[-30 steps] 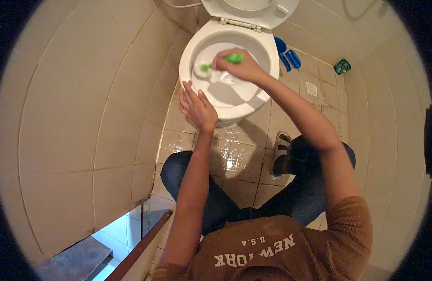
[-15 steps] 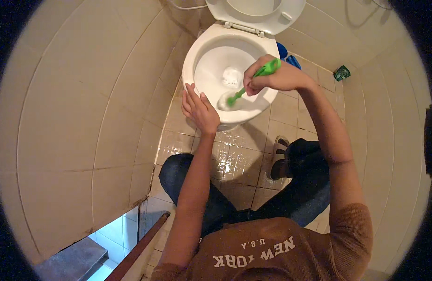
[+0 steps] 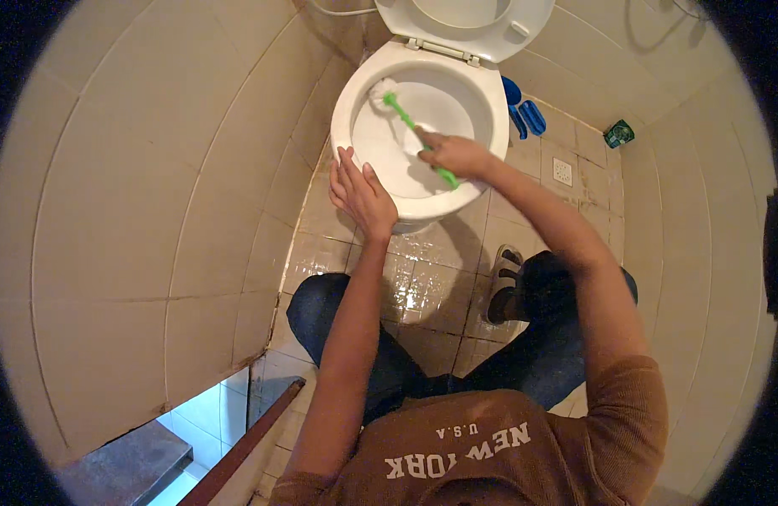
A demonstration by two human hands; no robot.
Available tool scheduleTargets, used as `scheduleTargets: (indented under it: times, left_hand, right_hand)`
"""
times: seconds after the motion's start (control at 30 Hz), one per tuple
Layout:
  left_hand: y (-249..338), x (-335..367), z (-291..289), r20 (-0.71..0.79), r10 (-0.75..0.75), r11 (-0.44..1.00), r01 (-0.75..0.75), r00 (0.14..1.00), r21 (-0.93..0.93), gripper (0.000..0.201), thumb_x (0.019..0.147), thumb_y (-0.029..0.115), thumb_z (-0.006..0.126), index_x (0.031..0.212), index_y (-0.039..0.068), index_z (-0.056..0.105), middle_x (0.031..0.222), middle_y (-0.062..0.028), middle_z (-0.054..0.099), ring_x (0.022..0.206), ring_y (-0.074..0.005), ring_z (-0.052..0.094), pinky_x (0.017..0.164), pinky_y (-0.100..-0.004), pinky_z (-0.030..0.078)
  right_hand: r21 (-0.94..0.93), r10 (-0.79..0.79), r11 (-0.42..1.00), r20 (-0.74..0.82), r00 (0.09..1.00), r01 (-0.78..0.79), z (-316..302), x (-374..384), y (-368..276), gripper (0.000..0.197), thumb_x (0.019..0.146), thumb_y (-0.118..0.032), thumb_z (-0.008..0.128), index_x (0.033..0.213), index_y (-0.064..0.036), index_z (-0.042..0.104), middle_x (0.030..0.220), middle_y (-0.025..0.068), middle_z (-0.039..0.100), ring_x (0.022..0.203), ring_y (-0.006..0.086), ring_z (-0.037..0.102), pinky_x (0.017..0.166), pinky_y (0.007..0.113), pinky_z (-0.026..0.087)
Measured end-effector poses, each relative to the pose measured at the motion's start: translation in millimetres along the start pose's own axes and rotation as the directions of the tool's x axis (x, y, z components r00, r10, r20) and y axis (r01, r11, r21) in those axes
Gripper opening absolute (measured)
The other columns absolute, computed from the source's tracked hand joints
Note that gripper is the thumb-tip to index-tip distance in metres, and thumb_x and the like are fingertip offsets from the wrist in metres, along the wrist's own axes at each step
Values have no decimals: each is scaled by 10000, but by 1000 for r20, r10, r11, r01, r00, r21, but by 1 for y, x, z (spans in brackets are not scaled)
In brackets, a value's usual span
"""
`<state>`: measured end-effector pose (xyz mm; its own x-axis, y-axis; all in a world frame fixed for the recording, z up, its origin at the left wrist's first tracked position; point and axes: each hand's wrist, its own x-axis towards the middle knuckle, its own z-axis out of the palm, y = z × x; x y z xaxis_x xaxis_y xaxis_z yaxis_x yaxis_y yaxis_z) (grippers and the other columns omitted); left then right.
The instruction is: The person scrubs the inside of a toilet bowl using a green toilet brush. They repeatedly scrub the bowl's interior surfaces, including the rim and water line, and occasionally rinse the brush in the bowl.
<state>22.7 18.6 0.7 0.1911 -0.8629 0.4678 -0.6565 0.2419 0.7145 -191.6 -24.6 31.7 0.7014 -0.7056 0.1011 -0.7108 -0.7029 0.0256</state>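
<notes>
A white toilet bowl [image 3: 490, 114] stands ahead of me with its seat and lid [image 3: 481, 34] raised. My right hand [image 3: 454, 154] is shut on the green handle of a toilet brush [image 3: 403, 118]. Its white head presses against the far left inside of the bowl. My left hand [image 3: 361, 194] lies flat with fingers spread on the bowl's near left rim, holding nothing.
Tiled walls close in on the left and right. The wet tiled floor [image 3: 422, 282] lies under my knees. A blue object [image 3: 524, 114] sits on the floor right of the toilet, and a small green container [image 3: 618, 133] stands by the right wall.
My right hand has swung the brush across the bowl: its head went from the near rim to the far left side. My left hand has stayed on the rim.
</notes>
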Motion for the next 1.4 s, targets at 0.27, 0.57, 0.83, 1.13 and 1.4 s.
scheduleTargets:
  times: [0.27,0.57,0.83,1.13,1.4]
  left_hand:
    - [0,-2,-2,0,-29,1000,29,1000,11,530,1028,340,312,1471,51,277,1418,-65,465,1360,-329,285,1108,-526,127]
    - [4,-2,-1,25,-27,998,26,999,51,539,1017,285,337,1486,42,228,1438,-43,441,1356,-320,276,1106,-524,105]
    - [5,0,0,-32,-14,1000,13,999,-22,531,1030,331,296,1476,44,266,1409,-76,479,1349,-324,297,1109,-519,96]
    - [0,0,-5,-2,-13,1000,13,1000,13,535,1020,296,321,1481,36,247,1412,-85,469,1353,-323,283,1109,-514,101]
    - [1,0,-2,-14,-27,1000,27,1000,2,537,1032,338,284,1472,30,269,1413,-66,477,1344,-322,303,1114,-511,108]
  right_hand:
    - [-221,165,971,359,919,-88,-82,-24,-5,151,634,-137,672,762,-57,676,925,231,661,750,351,674,639,430,548]
    - [592,196,627,508,839,-505,-185,32,-38,205,710,-177,578,703,-7,692,655,89,668,611,161,669,586,296,539]
    - [954,519,-256,272,810,-156,-116,-2,-20,228,868,-68,486,990,99,583,1010,179,629,914,324,683,906,328,559]
    - [815,895,-289,42,445,503,-23,49,-42,168,831,13,458,927,50,590,996,160,626,997,257,607,941,389,517]
    - [839,763,542,-517,388,52,1,69,-12,107,860,-39,546,789,-13,622,885,85,693,892,161,634,839,285,476]
